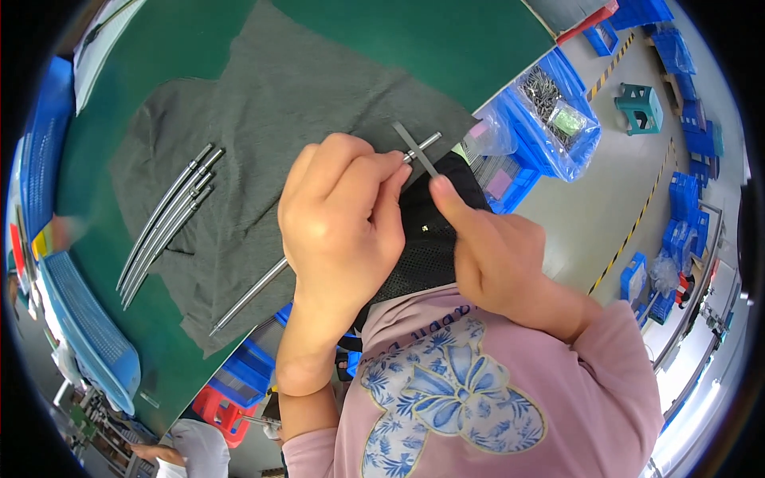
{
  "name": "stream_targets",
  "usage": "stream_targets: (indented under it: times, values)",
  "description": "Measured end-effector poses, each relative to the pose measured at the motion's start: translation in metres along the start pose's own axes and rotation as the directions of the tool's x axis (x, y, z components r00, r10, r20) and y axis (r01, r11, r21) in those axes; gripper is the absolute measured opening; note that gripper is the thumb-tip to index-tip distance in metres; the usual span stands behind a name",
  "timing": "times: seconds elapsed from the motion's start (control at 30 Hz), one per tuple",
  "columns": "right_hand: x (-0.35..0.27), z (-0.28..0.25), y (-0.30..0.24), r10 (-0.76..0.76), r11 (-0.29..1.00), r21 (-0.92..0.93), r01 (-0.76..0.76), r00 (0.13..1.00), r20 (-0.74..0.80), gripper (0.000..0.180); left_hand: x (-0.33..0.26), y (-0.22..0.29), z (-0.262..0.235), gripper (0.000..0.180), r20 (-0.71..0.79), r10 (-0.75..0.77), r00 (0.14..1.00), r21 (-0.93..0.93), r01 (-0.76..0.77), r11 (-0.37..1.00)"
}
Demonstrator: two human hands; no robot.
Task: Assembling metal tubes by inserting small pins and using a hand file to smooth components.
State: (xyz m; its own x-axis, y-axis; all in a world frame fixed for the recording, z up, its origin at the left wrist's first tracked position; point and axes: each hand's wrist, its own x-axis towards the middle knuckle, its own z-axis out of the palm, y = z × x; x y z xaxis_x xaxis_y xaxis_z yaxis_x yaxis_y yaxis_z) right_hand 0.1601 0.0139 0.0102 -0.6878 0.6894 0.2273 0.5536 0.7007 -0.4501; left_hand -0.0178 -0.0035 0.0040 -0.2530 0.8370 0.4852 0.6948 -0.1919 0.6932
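My left hand is closed round a slim shiny metal rod. One end of the rod points down to the lower left, and its stepped tip sticks out past my fingers at the upper right. In my right hand is a flat grey strip, which looks like a small file. The strip crosses the rod near that tip, and my thumb lies along its lower end. Several similar metal rods lie side by side on a dark grey cloth to the left.
The cloth covers part of a green table. Beyond its right edge stand a blue bin lined with plastic and a green stool. At the left is a blue perforated basket. Another person is at the lower left.
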Motion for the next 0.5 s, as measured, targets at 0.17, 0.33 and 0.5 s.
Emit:
stream_targets:
  times: [0.17,0.33,0.5]
  values:
    - [0.013,0.008,0.004,-0.067,0.994,0.074,0.075,0.991,-0.116,0.060,0.000,0.001,0.001,0.016,-0.011,0.014,1.000,0.013,-0.014,1.000]
    - [0.015,0.003,0.003,-0.048,0.998,0.031,0.049,0.997,-0.053,0.056,0.000,0.001,0.000,0.015,0.005,0.010,1.000,0.012,-0.010,1.000]
    - [-0.006,0.007,0.009,-0.075,0.997,-0.007,0.075,0.992,-0.097,0.062,-0.002,0.001,0.000,0.015,0.004,-0.012,1.000,-0.002,0.012,1.000]
